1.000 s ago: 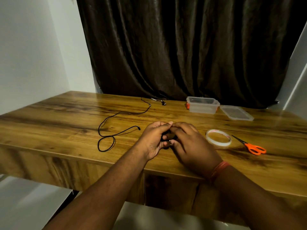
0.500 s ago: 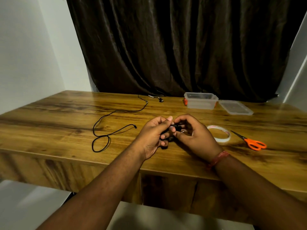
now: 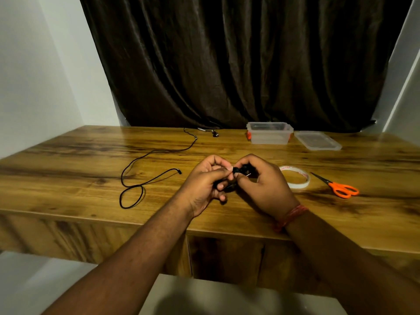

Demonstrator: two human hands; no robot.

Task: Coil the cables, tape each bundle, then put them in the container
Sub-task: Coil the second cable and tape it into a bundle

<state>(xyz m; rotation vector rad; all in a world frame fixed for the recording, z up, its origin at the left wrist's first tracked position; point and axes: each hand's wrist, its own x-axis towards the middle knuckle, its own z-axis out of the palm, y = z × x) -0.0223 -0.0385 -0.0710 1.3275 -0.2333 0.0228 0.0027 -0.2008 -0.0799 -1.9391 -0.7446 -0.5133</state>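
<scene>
Black cable bundle (image 3: 241,171) pinched by both hands.

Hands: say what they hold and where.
Both hands, left and right, pinch a small coiled black cable between them, fingers round the bundle; its plug tip pokes out by the right thumb.

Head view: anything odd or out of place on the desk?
Nothing stands out. Both hands hold a small black cable bundle; a second black cable lies loose, uncoiled. Tape roll, orange scissors, open container and its lid sit tidily.
</scene>
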